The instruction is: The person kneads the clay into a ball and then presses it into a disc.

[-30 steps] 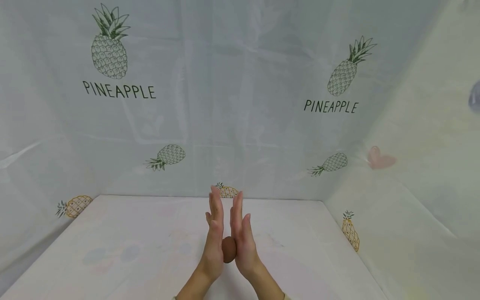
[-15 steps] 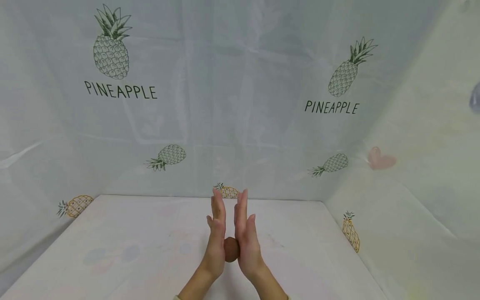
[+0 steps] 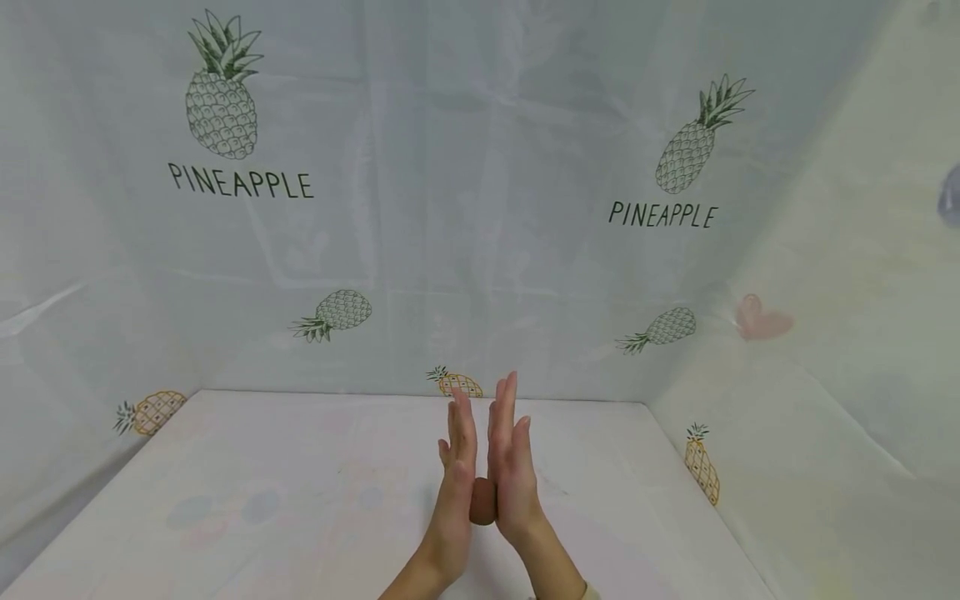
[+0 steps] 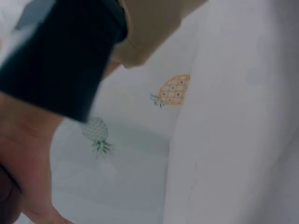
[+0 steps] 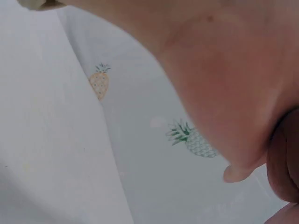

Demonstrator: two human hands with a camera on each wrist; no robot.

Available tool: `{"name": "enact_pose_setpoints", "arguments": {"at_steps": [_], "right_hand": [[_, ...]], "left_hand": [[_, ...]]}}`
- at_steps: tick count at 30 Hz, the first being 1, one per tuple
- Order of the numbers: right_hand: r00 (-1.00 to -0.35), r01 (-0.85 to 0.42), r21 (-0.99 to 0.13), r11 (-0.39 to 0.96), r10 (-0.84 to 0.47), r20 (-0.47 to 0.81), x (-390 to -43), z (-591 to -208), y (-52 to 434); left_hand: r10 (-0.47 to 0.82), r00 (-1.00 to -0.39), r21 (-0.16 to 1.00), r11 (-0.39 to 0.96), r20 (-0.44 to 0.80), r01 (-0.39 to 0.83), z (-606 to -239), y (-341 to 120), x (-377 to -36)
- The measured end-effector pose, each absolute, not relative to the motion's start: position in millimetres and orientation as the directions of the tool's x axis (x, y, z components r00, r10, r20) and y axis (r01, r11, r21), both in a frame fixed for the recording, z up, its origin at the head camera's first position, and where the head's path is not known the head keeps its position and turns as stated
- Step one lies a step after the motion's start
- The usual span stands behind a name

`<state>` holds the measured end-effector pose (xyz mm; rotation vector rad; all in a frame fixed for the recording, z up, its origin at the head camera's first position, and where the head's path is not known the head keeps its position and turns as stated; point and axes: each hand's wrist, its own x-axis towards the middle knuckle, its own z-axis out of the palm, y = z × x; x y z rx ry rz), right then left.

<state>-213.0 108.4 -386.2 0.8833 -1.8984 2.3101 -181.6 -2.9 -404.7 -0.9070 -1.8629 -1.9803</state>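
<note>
Between my two flat palms sits a small brown clay ball (image 3: 483,502), pressed from both sides near the heels of the hands. My left hand (image 3: 454,487) has its fingers straight and pointing away from me; my right hand (image 3: 516,483) faces it the same way, its fingertips reaching slightly farther. In the right wrist view, creases show on the clay ball (image 5: 282,161) beside the base of the thumb. Only a dark edge of the clay ball (image 4: 7,198) appears at the left border of the left wrist view.
Below the hands lies a white-covered table (image 3: 315,475) with faint printed patches. A pale curtain (image 3: 450,208) with pineapple prints rises behind it, and a light sheet (image 3: 840,400) hangs at the right. A dark band (image 4: 60,60) wraps a wrist near a beige sleeve (image 4: 149,28).
Both hands have shifted to the right with the clay ball between them. My left hand has slid back a little against the right, and the ball has turned between the palms.
</note>
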Motion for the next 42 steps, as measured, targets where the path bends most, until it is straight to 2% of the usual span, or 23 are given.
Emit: {"name": "enact_pose_setpoints", "arguments": {"at_steps": [7,15,21,33,42], "right_hand": [[-0.817,-0.314,-0.905,-0.286,-0.405,0.411,-214,-393,99],[-0.779,-0.367,-0.897,-0.247,-0.446,0.441,-205,-394,84],[-0.769,-0.392,-0.887,-0.244,-0.443,0.461,-198,-389,84],[-0.81,-0.384,-0.893,-0.235,-0.38,0.447,-203,-382,101],[-0.837,-0.351,-0.903,-0.247,-0.348,0.421,-213,-387,108]], "left_hand": [[0.192,-0.73,0.755,-0.167,0.656,0.635,-401,-10,-182],[0.12,-0.779,0.787,-0.156,0.615,0.598,-399,-27,-195],[0.107,-0.784,0.79,-0.139,0.611,0.597,-402,-30,-203],[0.16,-0.794,0.809,-0.081,0.587,0.582,-412,-13,-200],[0.192,-0.759,0.782,-0.115,0.623,0.613,-411,-4,-192]]}}
